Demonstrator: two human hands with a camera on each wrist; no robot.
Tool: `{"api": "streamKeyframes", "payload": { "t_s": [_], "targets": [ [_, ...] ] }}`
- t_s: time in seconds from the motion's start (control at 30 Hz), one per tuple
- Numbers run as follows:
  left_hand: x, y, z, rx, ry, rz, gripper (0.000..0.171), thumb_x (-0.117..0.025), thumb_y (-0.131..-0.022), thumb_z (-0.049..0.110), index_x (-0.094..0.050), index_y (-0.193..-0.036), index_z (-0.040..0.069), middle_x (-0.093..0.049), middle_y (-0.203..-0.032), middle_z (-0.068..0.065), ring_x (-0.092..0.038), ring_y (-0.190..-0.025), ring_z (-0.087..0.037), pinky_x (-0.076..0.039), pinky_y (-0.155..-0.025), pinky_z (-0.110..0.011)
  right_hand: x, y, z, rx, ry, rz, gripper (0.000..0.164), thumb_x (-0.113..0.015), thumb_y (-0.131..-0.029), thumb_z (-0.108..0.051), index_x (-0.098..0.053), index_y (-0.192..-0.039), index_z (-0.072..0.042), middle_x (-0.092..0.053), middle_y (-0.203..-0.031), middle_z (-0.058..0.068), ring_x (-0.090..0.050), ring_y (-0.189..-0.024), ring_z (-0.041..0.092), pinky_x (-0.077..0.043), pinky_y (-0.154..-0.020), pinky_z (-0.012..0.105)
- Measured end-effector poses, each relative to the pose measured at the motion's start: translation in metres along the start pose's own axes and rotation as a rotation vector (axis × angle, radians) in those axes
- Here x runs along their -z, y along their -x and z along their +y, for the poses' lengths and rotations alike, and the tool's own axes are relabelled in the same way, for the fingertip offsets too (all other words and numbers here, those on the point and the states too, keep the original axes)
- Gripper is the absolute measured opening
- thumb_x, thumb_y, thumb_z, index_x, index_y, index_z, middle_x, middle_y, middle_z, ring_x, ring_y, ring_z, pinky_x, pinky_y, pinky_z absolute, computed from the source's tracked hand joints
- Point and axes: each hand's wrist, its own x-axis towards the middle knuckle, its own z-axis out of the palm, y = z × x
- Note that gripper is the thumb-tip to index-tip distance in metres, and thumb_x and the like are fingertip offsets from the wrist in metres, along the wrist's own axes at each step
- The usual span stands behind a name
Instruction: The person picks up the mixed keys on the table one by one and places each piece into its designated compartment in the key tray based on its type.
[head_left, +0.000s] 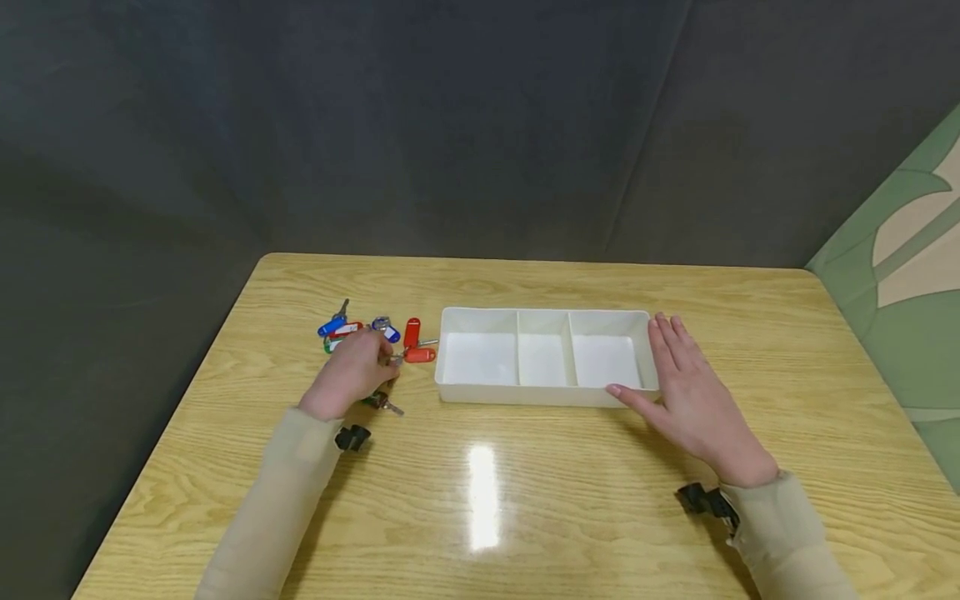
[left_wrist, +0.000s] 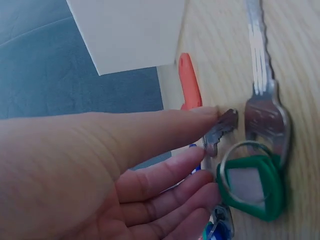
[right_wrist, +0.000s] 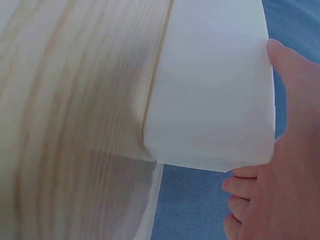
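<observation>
My left hand (head_left: 351, 371) reaches into a group of tagged keys left of a white box (head_left: 543, 396) with three compartments. Its thumb and index finger are spread apart, on either side of a small metal key (left_wrist: 223, 127) beside the red tags (head_left: 420, 355). Close by the hand, another key with a green tag (left_wrist: 272, 187) lies on the table. Straight fingers of my right hand (head_left: 697, 408) lie along the box's right end, while the thumb touches its front rim. No keys show in the box's compartments.
Beyond the left hand lie a blue tag (head_left: 331, 326), a red tag (head_left: 347, 329) and another blue tag (head_left: 387, 332) with keys. A wooden table (head_left: 570, 500) bears everything. Dark cloth (head_left: 450, 133) hangs behind its far edge, and a patterned green panel (head_left: 911, 250) stands at right.
</observation>
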Motion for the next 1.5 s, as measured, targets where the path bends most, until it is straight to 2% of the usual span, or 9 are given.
{"api": "streamKeyframes", "payload": {
  "t_s": [0.3, 0.57, 0.7, 0.83, 1.07, 1.5],
  "targets": [
    [0.001, 0.0, -0.003, 0.014, 0.035, -0.024, 0.022, -0.076, -0.094, 0.013, -0.065, -0.109, 0.001, -0.062, -0.102, -0.01, -0.055, -0.087, -0.026, -0.05, -0.077, -0.038, 0.0, 0.0, 0.0, 0.006, -0.003, 0.003, 0.105, -0.066, -0.094, -0.056, -0.014, -0.158, 0.009, -0.013, -0.164, 0.028, -0.006, -0.153, 0.038, -0.007, -0.122, 0.046],
    [-0.004, -0.005, -0.016, -0.001, 0.204, -0.003, 0.02, -0.077, -0.092, 0.01, -0.069, -0.109, 0.003, -0.063, -0.093, -0.008, -0.057, -0.081, -0.023, -0.05, -0.071, -0.035, -0.001, 0.0, 0.0, 0.006, -0.004, 0.004, 0.105, -0.066, -0.094, -0.056, -0.014, -0.158, 0.009, -0.014, -0.164, 0.029, -0.006, -0.153, 0.038, -0.008, -0.122, 0.046],
    [-0.003, -0.005, -0.017, 0.008, 0.244, -0.019, 0.018, -0.077, -0.092, 0.009, -0.072, -0.108, 0.004, -0.066, -0.093, -0.007, -0.059, -0.081, -0.022, -0.051, -0.072, -0.034, -0.001, 0.002, 0.0, -0.004, -0.005, 0.003, 0.106, -0.066, -0.094, -0.057, -0.014, -0.158, 0.009, -0.014, -0.164, 0.028, -0.006, -0.153, 0.037, -0.009, -0.122, 0.048],
    [-0.001, -0.004, -0.017, 0.024, 0.255, -0.025, 0.015, -0.076, -0.093, 0.011, -0.073, -0.106, 0.005, -0.066, -0.094, -0.007, -0.059, -0.081, -0.023, -0.051, -0.071, -0.034, -0.001, 0.002, -0.001, -0.007, -0.003, -0.001, 0.106, -0.066, -0.094, -0.057, -0.013, -0.158, 0.008, -0.013, -0.164, 0.027, -0.005, -0.153, 0.036, -0.008, -0.122, 0.047],
    [0.0, -0.004, -0.018, 0.004, 0.262, -0.015, 0.014, -0.078, -0.093, 0.016, -0.074, -0.103, 0.007, -0.066, -0.094, -0.007, -0.059, -0.082, -0.024, -0.051, -0.073, -0.035, 0.0, 0.001, -0.002, 0.012, 0.031, 0.008, 0.105, -0.064, -0.095, -0.057, -0.014, -0.157, 0.01, -0.013, -0.164, 0.029, -0.004, -0.153, 0.038, -0.005, -0.123, 0.045],
    [-0.001, -0.005, -0.019, -0.001, 0.284, -0.012, 0.011, -0.076, -0.094, 0.013, -0.074, -0.103, 0.007, -0.066, -0.093, -0.007, -0.059, -0.082, -0.024, -0.051, -0.072, -0.034, 0.007, 0.002, -0.001, -0.012, 0.058, -0.021, 0.102, -0.061, -0.096, -0.059, -0.017, -0.157, 0.01, -0.014, -0.164, 0.028, -0.003, -0.153, 0.036, -0.005, -0.123, 0.044]
  ]
}}
